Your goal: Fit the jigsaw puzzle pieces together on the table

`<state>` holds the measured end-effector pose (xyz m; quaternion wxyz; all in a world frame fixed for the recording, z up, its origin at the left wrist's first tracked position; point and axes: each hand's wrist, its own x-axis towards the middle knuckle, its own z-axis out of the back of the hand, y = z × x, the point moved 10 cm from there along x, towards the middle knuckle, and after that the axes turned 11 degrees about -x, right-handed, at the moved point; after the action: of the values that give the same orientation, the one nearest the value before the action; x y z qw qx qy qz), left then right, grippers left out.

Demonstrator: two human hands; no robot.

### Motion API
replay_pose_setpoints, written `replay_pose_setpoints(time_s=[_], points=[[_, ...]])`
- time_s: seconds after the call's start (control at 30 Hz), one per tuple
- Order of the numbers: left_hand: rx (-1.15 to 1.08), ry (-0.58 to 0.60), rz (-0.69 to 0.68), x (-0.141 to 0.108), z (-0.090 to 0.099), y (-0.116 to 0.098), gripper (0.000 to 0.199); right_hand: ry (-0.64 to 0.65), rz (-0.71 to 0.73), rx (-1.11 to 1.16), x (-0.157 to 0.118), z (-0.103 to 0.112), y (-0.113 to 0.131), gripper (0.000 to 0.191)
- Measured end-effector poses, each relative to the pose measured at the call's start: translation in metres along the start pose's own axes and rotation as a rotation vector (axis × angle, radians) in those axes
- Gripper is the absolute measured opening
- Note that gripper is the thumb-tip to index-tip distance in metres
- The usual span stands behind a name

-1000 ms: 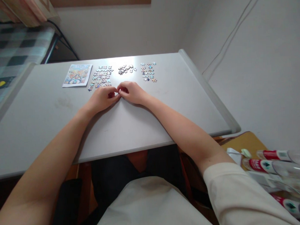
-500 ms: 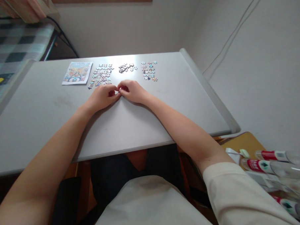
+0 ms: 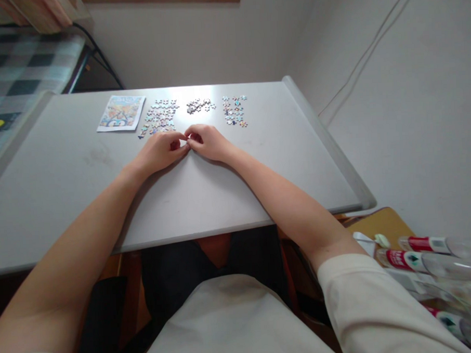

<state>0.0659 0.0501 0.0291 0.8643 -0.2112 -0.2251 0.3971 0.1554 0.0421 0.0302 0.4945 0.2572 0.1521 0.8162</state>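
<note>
My left hand [image 3: 163, 149] and my right hand [image 3: 207, 141] meet fingertip to fingertip over the white table [image 3: 205, 198]. Both are closed in a pinch. Whatever lies between the fingertips is too small and too covered to make out. Just beyond my left hand are rows of jigsaw puzzle pieces [image 3: 159, 116], the nearest partly hidden by its fingers. A heaped group of puzzle pieces [image 3: 199, 105] lies behind my right hand. Farther right is another set of spread puzzle pieces [image 3: 233, 111].
A printed picture sheet [image 3: 121, 114] lies at the table's back left. Several plastic bottles [image 3: 406, 259] with red labels lie on a wooden surface [image 3: 389, 223] at lower right. A bed with a checked cover [image 3: 27, 63] stands at upper left, and a cable [image 3: 365, 54] runs along the right wall.
Both hands stay almost in place, fingertips still together, with only a slight shift of the fingers. The puzzle pieces lie as before.
</note>
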Motion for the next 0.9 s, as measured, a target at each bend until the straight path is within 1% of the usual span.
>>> replay_pose_setpoints(time_s=[0.13,0.3,0.63,0.9], points=[[0.012,0.001,-0.020,0.0000,0.0004,-0.0018,0.036,0.010,-0.002,0.016,-0.0003,-0.0007,0.0004,0.028],[0.008,0.004,-0.039,0.0003,-0.0003,-0.0027,0.034,0.002,0.005,0.005,-0.0001,0.0004,0.0009,0.026],[-0.002,0.010,-0.022,0.0014,-0.0012,-0.0021,0.032,0.011,0.000,-0.011,0.0000,0.0013,0.0026,0.025],[0.011,0.002,-0.001,0.0018,-0.0022,0.0037,0.033,0.003,0.011,0.011,0.0003,0.0014,0.0032,0.031]])
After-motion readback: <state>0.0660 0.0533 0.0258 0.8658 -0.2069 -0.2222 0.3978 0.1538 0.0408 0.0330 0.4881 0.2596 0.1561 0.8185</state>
